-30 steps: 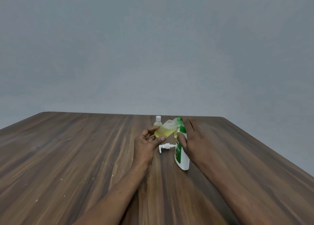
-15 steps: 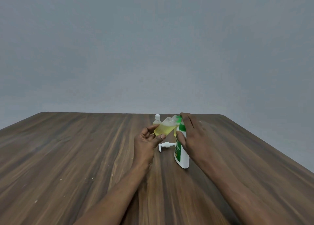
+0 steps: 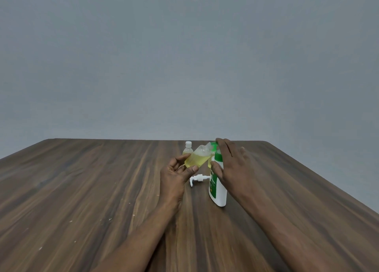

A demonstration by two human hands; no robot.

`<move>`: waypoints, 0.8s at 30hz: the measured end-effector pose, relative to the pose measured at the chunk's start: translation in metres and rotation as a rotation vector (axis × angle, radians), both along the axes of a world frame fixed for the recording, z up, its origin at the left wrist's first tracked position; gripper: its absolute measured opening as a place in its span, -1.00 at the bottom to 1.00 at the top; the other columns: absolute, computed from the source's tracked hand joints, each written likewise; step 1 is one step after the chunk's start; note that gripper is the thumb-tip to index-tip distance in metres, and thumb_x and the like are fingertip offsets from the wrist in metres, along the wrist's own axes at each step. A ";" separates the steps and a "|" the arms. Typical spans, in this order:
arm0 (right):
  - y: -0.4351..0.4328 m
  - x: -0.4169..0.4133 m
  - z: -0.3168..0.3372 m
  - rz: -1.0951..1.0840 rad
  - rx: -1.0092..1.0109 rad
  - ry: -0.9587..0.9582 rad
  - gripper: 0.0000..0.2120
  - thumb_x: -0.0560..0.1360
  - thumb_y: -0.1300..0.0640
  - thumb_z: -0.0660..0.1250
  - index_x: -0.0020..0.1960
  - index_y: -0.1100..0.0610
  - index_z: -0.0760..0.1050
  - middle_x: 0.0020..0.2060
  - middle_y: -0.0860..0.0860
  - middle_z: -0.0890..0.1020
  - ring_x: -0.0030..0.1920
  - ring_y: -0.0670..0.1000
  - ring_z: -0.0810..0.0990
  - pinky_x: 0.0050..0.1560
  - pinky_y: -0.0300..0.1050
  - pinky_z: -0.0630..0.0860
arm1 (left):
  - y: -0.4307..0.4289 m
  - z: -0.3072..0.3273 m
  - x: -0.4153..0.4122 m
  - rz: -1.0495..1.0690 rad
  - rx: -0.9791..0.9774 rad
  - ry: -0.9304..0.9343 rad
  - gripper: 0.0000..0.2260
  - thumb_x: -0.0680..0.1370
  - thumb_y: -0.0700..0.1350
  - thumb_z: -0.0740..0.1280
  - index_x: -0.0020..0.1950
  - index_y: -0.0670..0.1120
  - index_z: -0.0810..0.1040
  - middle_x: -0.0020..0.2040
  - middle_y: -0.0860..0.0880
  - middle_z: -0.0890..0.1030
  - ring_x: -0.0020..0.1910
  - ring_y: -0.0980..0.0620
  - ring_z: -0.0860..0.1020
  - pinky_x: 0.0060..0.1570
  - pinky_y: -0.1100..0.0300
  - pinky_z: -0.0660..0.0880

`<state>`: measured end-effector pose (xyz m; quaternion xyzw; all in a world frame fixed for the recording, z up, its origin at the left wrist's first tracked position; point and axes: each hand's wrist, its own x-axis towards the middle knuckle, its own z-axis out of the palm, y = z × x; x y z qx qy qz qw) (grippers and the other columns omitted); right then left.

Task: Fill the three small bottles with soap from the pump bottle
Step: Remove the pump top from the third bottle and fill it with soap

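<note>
My left hand (image 3: 178, 172) holds a small clear bottle (image 3: 198, 156) with yellow soap in it, tilted so its open neck points up and right toward the top of the white-and-green soap bottle (image 3: 217, 186). That larger bottle stands on the wooden table (image 3: 92, 189), and my right hand (image 3: 231, 163) grips its upper part. Its white pump head (image 3: 197, 179) lies on the table between my hands. A second small bottle (image 3: 187, 148) with a white cap stands behind the tilted one. Another yellow-filled bottle (image 3: 209, 161) is mostly hidden behind the soap bottle.
The table's far edge runs just behind the bottles, with a plain grey wall beyond. Its right edge slants down past my right forearm. Small pale specks dot the wood at front left.
My hands and the bottles hold nearly the same pose. The tilted small bottle has shifted slightly, and my right hand's fingers sit a little higher over the soap bottle's top.
</note>
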<state>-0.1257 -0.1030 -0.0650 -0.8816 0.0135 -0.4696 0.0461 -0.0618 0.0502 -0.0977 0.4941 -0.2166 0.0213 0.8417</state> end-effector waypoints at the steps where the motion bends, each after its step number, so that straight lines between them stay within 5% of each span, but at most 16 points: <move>1: 0.001 0.001 -0.001 -0.011 -0.009 -0.010 -0.46 0.48 -0.04 0.21 0.41 0.14 0.37 0.27 0.09 0.55 0.25 0.12 0.56 0.27 0.28 0.47 | 0.000 0.000 0.000 0.001 0.001 0.003 -0.63 0.43 -0.45 0.46 0.21 -0.25 0.59 0.12 -0.16 0.70 0.05 0.00 0.70 0.03 0.18 0.64; 10: 0.003 0.006 -0.006 -0.059 -0.065 -0.084 -0.49 0.47 -0.02 0.19 0.35 0.18 0.44 0.19 0.09 0.58 0.21 0.01 0.44 0.21 0.29 0.52 | 0.000 -0.004 0.002 0.008 0.024 0.003 -0.64 0.43 -0.44 0.46 0.19 -0.22 0.60 0.13 -0.15 0.70 0.07 -0.03 0.70 0.03 0.15 0.64; 15: -0.002 0.004 -0.003 -0.038 -0.022 -0.002 -0.37 0.43 0.07 0.45 0.45 0.16 0.36 0.31 0.09 0.52 0.30 0.11 0.52 0.30 0.32 0.42 | -0.004 -0.005 -0.001 0.002 0.017 0.037 -0.67 0.43 -0.43 0.46 0.15 -0.17 0.62 0.10 -0.16 0.71 0.05 -0.08 0.69 0.07 0.06 0.62; 24: 0.002 0.000 0.000 -0.012 0.021 0.066 -0.33 0.45 -0.13 0.08 0.50 0.14 0.32 0.38 0.07 0.46 0.38 0.08 0.44 0.40 0.26 0.30 | -0.013 -0.007 -0.008 -0.061 -0.044 0.124 -0.66 0.46 -0.42 0.44 0.21 -0.24 0.58 0.08 -0.20 0.71 0.00 -0.07 0.70 -0.05 0.11 0.66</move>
